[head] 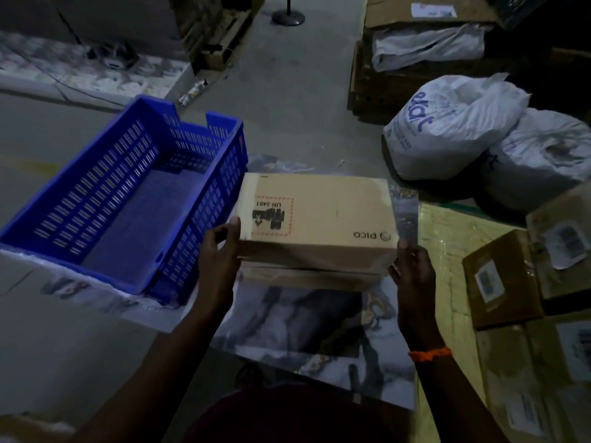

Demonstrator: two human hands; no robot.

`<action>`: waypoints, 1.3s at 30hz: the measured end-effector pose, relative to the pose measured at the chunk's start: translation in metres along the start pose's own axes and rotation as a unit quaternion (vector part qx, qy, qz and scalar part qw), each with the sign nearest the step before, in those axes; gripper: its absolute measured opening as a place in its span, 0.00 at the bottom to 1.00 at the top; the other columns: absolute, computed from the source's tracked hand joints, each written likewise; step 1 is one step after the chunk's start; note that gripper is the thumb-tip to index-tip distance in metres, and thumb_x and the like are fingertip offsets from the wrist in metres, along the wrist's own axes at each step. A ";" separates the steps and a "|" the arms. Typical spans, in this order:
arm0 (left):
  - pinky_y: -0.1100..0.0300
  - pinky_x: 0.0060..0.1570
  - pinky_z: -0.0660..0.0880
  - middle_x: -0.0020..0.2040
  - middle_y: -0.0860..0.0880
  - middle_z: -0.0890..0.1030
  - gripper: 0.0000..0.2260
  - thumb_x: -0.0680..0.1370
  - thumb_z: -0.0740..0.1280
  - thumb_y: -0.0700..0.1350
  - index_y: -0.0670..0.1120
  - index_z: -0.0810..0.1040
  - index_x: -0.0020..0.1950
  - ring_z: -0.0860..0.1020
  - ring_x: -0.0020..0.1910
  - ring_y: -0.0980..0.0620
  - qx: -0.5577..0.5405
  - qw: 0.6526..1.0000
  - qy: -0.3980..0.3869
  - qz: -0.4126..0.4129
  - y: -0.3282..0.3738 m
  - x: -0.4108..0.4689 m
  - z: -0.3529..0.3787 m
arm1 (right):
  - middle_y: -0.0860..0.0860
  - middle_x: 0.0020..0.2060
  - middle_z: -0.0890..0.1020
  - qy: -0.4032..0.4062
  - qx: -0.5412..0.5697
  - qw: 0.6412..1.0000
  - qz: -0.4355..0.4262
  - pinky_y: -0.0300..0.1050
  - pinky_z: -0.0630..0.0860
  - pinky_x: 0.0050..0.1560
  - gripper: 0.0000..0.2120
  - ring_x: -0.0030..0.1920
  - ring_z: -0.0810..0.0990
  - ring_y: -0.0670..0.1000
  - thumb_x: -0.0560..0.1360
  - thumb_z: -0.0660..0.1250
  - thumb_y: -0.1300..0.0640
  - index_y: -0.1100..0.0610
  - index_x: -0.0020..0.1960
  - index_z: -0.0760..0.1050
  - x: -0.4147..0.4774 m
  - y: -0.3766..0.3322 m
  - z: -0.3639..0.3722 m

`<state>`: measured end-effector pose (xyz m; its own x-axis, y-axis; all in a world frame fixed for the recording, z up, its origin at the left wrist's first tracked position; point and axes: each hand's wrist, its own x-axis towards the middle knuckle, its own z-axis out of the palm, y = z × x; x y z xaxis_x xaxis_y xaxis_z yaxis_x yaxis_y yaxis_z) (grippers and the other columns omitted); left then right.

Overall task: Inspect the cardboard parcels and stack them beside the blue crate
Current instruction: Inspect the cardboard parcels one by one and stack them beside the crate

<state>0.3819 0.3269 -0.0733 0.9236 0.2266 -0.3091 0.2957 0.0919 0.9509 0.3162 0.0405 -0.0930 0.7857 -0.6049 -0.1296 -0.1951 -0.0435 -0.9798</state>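
A tan cardboard parcel [319,215] printed with "PICO" and a UN 3481 mark sits just right of the empty blue crate [96,199]. It lies on top of another flat parcel [307,278], whose front edge shows beneath it. My left hand [220,251] grips the top parcel's left end, thumb on its upper face. At its right end my right hand [412,266] holds the near corner, with an orange band on that wrist. Both parcels rest on a marbled sheet [303,321] on the floor.
More labelled cardboard parcels [502,279] are piled at the right. Two white filled sacks [447,129] lie behind them, with large cartons [415,59] further back. A yellowish wrapped sheet [447,238] lies between the stack and the right pile. A post base [287,17] stands far back.
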 end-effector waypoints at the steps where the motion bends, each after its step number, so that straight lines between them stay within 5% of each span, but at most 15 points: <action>1: 0.50 0.54 0.82 0.60 0.49 0.80 0.20 0.80 0.67 0.56 0.42 0.75 0.64 0.82 0.54 0.57 -0.017 1.000 0.003 -0.006 -0.006 -0.007 -0.002 | 0.49 0.53 0.85 0.001 0.005 1.000 0.008 0.58 0.80 0.61 0.21 0.58 0.83 0.53 0.72 0.67 0.26 0.41 0.52 0.80 -0.009 0.004 -0.003; 4: 0.53 0.52 0.83 0.60 0.49 0.79 0.14 0.81 0.69 0.46 0.42 0.74 0.64 0.82 0.58 0.51 -0.006 1.000 0.005 -0.009 -0.024 -0.023 -0.012 | 0.47 0.52 0.85 0.005 -0.007 1.000 0.021 0.58 0.80 0.63 0.10 0.57 0.84 0.48 0.79 0.66 0.37 0.41 0.53 0.78 -0.034 0.019 -0.015; 9: 0.51 0.53 0.82 0.57 0.53 0.81 0.11 0.77 0.72 0.50 0.51 0.76 0.57 0.83 0.58 0.50 0.035 0.999 -0.015 0.008 -0.044 -0.041 -0.028 | 0.48 0.55 0.85 0.004 -0.054 0.998 0.026 0.55 0.80 0.62 0.22 0.58 0.83 0.44 0.73 0.66 0.28 0.42 0.57 0.77 -0.052 0.029 -0.032; 14: 0.42 0.64 0.76 0.63 0.58 0.75 0.19 0.79 0.71 0.49 0.50 0.71 0.68 0.76 0.61 0.58 0.177 0.980 -0.017 0.093 -0.040 -0.036 -0.028 | 0.45 0.62 0.81 0.012 -0.134 0.990 -0.030 0.48 0.77 0.66 0.20 0.65 0.79 0.48 0.76 0.68 0.43 0.48 0.66 0.75 -0.050 0.011 -0.029; 17: 0.41 0.64 0.76 0.72 0.50 0.70 0.23 0.82 0.66 0.51 0.46 0.68 0.75 0.72 0.71 0.49 0.263 0.929 -0.081 0.246 -0.031 -0.034 -0.012 | 0.52 0.72 0.73 0.010 -0.240 0.958 -0.155 0.38 0.70 0.69 0.27 0.71 0.72 0.48 0.80 0.70 0.49 0.56 0.75 0.69 -0.046 -0.001 -0.013; 20: 0.38 0.72 0.66 0.77 0.43 0.69 0.24 0.83 0.59 0.52 0.44 0.69 0.76 0.63 0.78 0.43 0.400 0.824 -0.162 0.369 -0.026 -0.026 0.020 | 0.54 0.80 0.65 -0.088 -0.342 0.895 -0.274 0.50 0.60 0.77 0.32 0.80 0.60 0.54 0.81 0.63 0.45 0.56 0.81 0.62 -0.042 -0.004 0.019; 23: 0.36 0.75 0.60 0.80 0.42 0.63 0.28 0.83 0.51 0.55 0.43 0.64 0.79 0.56 0.81 0.42 0.538 0.722 -0.211 0.380 -0.027 -0.013 0.046 | 0.54 0.82 0.58 -0.183 -0.450 0.813 -0.320 0.60 0.57 0.78 0.33 0.82 0.53 0.56 0.83 0.55 0.41 0.54 0.83 0.56 -0.029 0.001 0.050; 25: 0.36 0.76 0.59 0.82 0.42 0.59 0.28 0.84 0.48 0.56 0.43 0.62 0.81 0.55 0.81 0.42 0.584 0.690 -0.214 0.371 -0.032 -0.002 0.048 | 0.55 0.83 0.57 -0.200 -0.513 0.780 -0.298 0.63 0.57 0.78 0.32 0.83 0.53 0.58 0.84 0.50 0.39 0.54 0.83 0.56 -0.020 0.002 0.061; 30: 0.38 0.76 0.60 0.81 0.41 0.61 0.27 0.84 0.48 0.55 0.44 0.64 0.80 0.61 0.80 0.42 0.608 0.663 -0.213 0.382 -0.038 0.004 0.045 | 0.54 0.82 0.59 -0.199 -0.552 0.757 -0.288 0.63 0.53 0.79 0.33 0.82 0.55 0.57 0.82 0.46 0.38 0.53 0.83 0.58 -0.015 0.005 0.063; 39: 0.38 0.76 0.60 0.82 0.43 0.58 0.29 0.85 0.45 0.58 0.45 0.61 0.81 0.58 0.81 0.44 0.612 0.668 -0.230 0.355 -0.034 0.001 0.044 | 0.51 0.84 0.52 -0.225 -0.552 0.758 -0.265 0.60 0.46 0.81 0.36 0.83 0.48 0.53 0.81 0.41 0.35 0.50 0.84 0.53 -0.017 0.000 0.061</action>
<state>0.3840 0.2811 -0.1049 0.8304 -0.5572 -0.0021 -0.5401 -0.8057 0.2431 0.3390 0.0992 -0.1005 0.9978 0.0505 -0.0441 0.0395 -0.9745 -0.2209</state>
